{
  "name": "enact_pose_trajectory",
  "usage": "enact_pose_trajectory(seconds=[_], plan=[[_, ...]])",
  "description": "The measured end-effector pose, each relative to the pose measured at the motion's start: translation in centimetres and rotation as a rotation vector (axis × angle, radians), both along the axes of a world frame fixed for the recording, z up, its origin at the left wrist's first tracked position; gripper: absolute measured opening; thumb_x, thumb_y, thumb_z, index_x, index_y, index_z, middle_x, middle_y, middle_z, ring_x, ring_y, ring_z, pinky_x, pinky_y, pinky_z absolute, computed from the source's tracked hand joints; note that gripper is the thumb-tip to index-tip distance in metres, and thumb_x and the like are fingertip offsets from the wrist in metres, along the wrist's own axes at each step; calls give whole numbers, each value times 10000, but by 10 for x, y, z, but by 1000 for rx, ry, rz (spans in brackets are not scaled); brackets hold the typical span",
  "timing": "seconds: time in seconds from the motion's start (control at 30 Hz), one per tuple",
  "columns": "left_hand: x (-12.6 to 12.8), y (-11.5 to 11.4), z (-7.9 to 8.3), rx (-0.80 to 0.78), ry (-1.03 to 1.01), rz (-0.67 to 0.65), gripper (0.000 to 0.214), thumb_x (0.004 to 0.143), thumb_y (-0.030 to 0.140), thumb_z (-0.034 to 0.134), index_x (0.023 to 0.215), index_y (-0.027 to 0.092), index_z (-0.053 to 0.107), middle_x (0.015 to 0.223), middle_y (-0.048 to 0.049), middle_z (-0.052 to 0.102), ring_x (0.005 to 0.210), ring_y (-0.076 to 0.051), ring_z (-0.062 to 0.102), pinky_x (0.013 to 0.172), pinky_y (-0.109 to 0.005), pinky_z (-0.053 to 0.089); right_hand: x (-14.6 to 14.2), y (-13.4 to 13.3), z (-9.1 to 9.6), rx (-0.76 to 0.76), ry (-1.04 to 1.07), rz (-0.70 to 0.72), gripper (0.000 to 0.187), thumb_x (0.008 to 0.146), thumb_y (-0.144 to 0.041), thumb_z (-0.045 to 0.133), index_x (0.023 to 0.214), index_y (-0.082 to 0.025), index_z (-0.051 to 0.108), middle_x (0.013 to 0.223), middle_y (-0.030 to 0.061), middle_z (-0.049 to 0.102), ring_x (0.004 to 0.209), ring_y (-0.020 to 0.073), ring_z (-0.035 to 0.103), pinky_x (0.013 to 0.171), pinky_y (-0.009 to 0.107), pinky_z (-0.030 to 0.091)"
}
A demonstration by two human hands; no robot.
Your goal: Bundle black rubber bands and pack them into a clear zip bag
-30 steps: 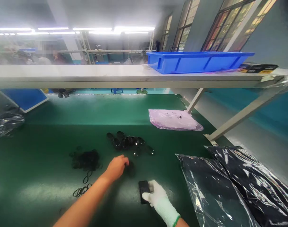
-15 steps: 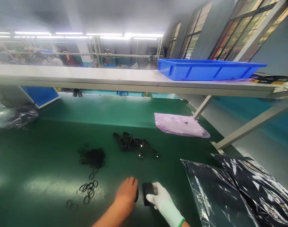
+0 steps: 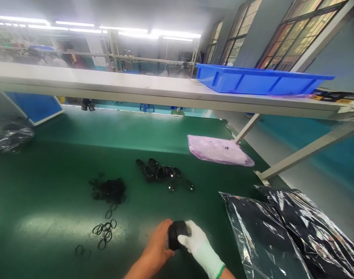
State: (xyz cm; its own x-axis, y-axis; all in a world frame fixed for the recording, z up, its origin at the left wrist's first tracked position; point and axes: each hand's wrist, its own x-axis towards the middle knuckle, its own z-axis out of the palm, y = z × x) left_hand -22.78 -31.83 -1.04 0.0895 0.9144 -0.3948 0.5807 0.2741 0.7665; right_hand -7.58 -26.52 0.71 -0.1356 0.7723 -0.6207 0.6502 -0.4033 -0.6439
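A black, ribbed, roughly cylindrical part (image 3: 176, 235) is between my two hands, low over the green table (image 3: 148, 209). My bare left hand (image 3: 158, 241) is closed against its left side. From the right, my right hand (image 3: 196, 239), in a white knit glove, grips it with the thumb across the front. My fingers hide some of the part, so I cannot tell whether it is one piece or two pressed together. To the left lie loose thin black rings (image 3: 107, 231) and a dark heap of rings (image 3: 110, 190). Beyond my hands is a cluster of glossy black round pieces (image 3: 160, 173).
Black items in clear plastic bags (image 3: 261, 228) lie at the right. A pink plastic bag (image 3: 219, 150) is farther back. Above the table runs a white shelf (image 3: 121, 86) with a blue bin (image 3: 261, 80). A crumpled clear bag (image 3: 11, 135) lies at far left.
My left hand has moved against the ribbed black part in my right hand; the gap between the hands has closed. The view has shifted slightly.
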Motion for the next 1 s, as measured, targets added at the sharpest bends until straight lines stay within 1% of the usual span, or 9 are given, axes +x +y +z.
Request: enact_pose_trajectory(seconds=[0.1,0.2,0.3,0.37,0.43,0.57,0.73,0.9,1.0], plan=[[-1,2,9,21,51,-35,856,540,110,672,1330,202,353,1382,-14,330,1277,-129,292,1078,-186,177,-8,-4,5,85,-115,24,398,593,-277,583,962,-150,505,972,92,532,891,217,530,776,307,391],[-10,22,28,-47,130,-130,810,511,207,729,1266,229,436,1282,-13,448,1147,-154,447,960,-200,348,-17,-6,8,96,-225,15,473,539,-312,610,963,-136,494,1004,130,486,895,263,513,772,350,378],[-14,66,44,4,338,-44,466,723,405,583,1152,240,506,1094,-22,554,965,-158,544,817,-249,418,-21,-6,10,87,-265,32,474,546,-305,603,979,-142,496,1041,131,473,947,260,509,802,329,377],[-7,102,46,65,474,85,432,837,443,409,1146,146,466,1120,-111,508,1013,-224,518,834,-343,404,-19,-6,10,76,-291,51,525,554,-305,609,1034,-130,490,1114,151,453,1024,268,487,854,323,366],[7,135,41,88,562,138,480,825,468,417,1113,84,447,1114,-171,468,997,-276,517,798,-399,412,-17,-6,9,54,-309,68,608,563,-307,618,1117,-106,469,1184,179,426,1113,287,445,911,328,343],[18,171,32,139,666,49,410,744,293,549,1092,93,464,1070,-148,474,988,-272,513,780,-387,427,-14,-4,6,19,-340,113,745,609,-303,613,1275,-67,378,1309,211,347,1247,305,332,1007,343,276],[-24,127,42,245,739,-300,442,679,58,511,1081,240,531,1087,-73,498,1025,-264,475,812,-399,416,-18,-3,3,-17,-409,150,845,641,-332,590,1359,-30,263,1398,225,217,1297,290,258,1051,330,221],[-56,43,43,202,731,-540,315,836,134,392,1073,196,590,1259,-130,431,1146,-311,399,898,-440,372,-21,-2,5,69,-385,115,670,596,-371,612,1195,-121,443,1242,168,410,1119,269,467,927,311,359],[-55,17,44,152,668,-507,591,733,132,544,1296,264,423,1353,-104,348,1226,-289,326,951,-386,357,-20,-2,7,88,-392,135,587,615,-391,600,1130,-148,458,1156,132,454,1046,244,500,872,300,383]])
